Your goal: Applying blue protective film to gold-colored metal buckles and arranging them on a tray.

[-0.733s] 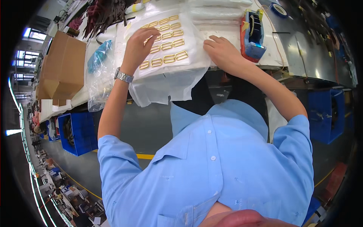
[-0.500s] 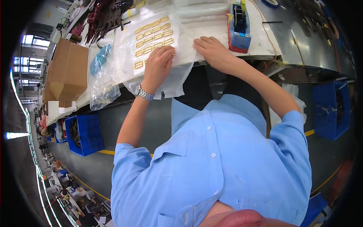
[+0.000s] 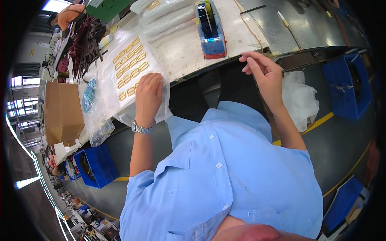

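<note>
Rows of gold metal buckles [image 3: 130,60] lie on a translucent white plastic sheet [image 3: 155,60] at the table's front edge. My left hand [image 3: 148,94], with a metal watch at the wrist, rests over the sheet's near right corner beside the lowest buckles. Its fingers are curled together, and whatever is beneath them is hidden. My right hand [image 3: 265,76] is raised in front of the table edge, right of a blue tape dispenser [image 3: 213,40]. Its fingers and thumb are apart, with nothing visible in them.
Clear plastic packs [image 3: 171,26] lie behind the sheet. On the left are a cardboard box [image 3: 62,112], a crumpled clear bag [image 3: 100,132] and dark red straps [image 3: 84,40]. Blue bins [image 3: 96,164] stand on the floor. A person in orange [image 3: 70,17] is at the far left.
My right hand has lifted off the tabletop and moved right, past the table edge. My left hand stays over the buckle sheet. The whole view has turned toward the right.
</note>
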Available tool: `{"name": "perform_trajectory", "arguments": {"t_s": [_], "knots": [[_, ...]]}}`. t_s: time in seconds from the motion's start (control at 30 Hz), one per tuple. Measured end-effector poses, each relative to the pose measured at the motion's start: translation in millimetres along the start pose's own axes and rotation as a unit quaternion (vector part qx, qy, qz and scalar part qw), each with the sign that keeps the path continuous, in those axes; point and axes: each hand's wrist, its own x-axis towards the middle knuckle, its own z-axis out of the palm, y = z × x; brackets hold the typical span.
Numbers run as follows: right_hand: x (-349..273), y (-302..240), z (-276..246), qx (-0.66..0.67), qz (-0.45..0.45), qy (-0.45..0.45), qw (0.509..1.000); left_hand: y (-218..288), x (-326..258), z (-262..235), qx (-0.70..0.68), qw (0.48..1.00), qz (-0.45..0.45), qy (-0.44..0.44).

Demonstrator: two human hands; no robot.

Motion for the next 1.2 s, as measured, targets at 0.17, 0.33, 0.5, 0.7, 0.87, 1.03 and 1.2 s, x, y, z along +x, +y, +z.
{"name": "perform_trajectory", "arguments": {"t_s": [0.17,0.33,0.5,0.7,0.87,1.03,1.2], "knots": [[56,-9,-1,-0.026,0.022,-0.01,0.999,23,24,-7,-0.066,0.997,-0.025,0.017],[89,-5,20,-0.081,0.103,-0.129,0.983,53,49,9,-0.181,0.982,0.002,0.06],[93,-6,43,-0.066,0.104,-0.14,0.982,65,99,37,-0.289,0.951,0.023,0.104],[96,-16,53,-0.07,0.168,-0.118,0.976,58,162,55,-0.356,0.927,-0.035,0.115],[99,-11,53,-0.081,0.132,-0.115,0.981,50,185,70,-0.322,0.943,0.013,0.082],[90,-28,58,-0.055,0.125,-0.071,0.988,50,195,61,-0.286,0.957,0.024,0.046],[12,-29,67,0.072,0.183,-0.056,0.979,61,219,42,-0.28,0.958,-0.004,0.062]]}}
